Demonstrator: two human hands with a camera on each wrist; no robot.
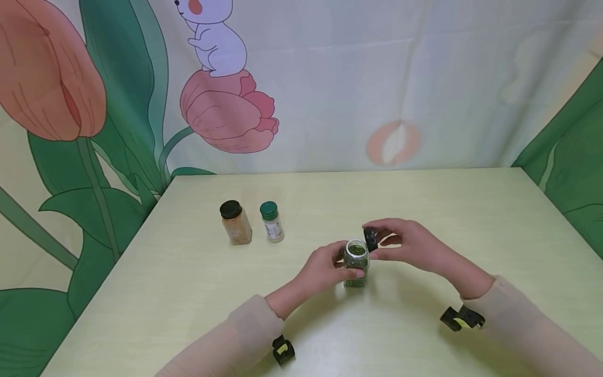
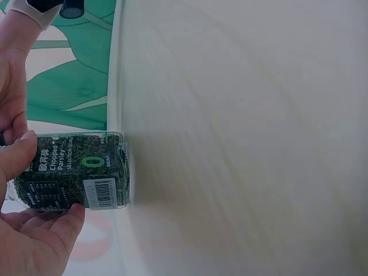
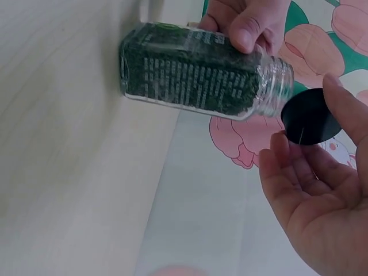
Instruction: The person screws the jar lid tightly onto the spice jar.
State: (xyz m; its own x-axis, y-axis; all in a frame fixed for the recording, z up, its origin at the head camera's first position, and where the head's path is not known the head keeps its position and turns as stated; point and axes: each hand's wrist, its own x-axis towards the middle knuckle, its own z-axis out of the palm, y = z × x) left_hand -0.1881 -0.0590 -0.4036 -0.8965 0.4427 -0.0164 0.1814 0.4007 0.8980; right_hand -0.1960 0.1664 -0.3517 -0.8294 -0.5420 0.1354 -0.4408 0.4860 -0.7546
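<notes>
A clear glass jar of chopped parsley (image 1: 355, 264) stands upright with its mouth uncovered. My left hand (image 1: 325, 267) grips it from the left, thumb across the front. The left wrist view shows the label and barcode on the parsley jar (image 2: 75, 169). Beside the jar's mouth, my right hand (image 1: 407, 243) pinches a black lid (image 1: 370, 239) between thumb and fingers. In the right wrist view that black lid (image 3: 310, 118) is tilted near the threaded neck, held by the right hand (image 3: 328, 190); whether lid and rim touch I cannot tell.
Further back on the left stand a black-capped jar (image 1: 237, 225) with tan contents and a smaller green-capped bottle (image 1: 272, 222). Both are on the pale table (image 1: 188, 293). A printed curtain (image 1: 325, 104) hangs behind the table's back edge.
</notes>
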